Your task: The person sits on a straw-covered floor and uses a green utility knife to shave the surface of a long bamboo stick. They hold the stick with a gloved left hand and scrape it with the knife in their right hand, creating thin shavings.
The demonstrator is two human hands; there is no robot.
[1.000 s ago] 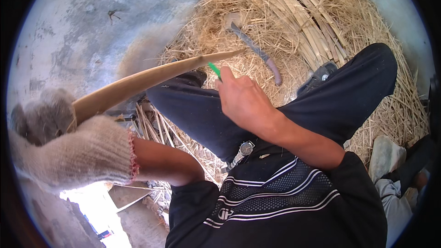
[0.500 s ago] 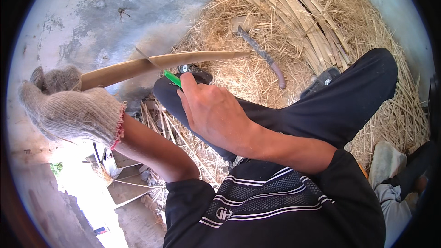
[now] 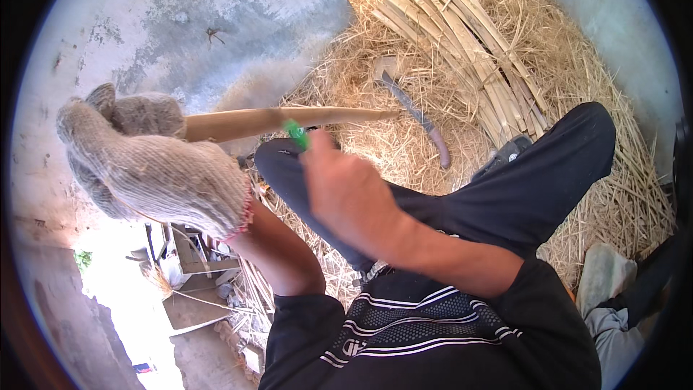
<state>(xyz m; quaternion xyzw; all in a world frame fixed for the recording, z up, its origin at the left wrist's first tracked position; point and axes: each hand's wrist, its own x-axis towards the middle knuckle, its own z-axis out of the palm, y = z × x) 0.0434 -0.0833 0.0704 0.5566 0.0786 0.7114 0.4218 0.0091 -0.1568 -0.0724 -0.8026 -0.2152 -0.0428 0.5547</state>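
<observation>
Right hand (image 3: 346, 188) slid nearer; straw-strewn concrete (image 3: 216, 22).

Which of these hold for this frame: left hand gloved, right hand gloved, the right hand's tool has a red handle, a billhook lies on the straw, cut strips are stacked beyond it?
1. The left hand wears a knitted glove and grips a pale cane strip. True.
2. The right hand is gloved too. False: it is bare.
3. The tool in the right hand shows a red handle. False: it is green.
4. A billhook lies on the straw, untouched. True.
5. A bundle of cut strips lies beyond the billhook. True.
</observation>
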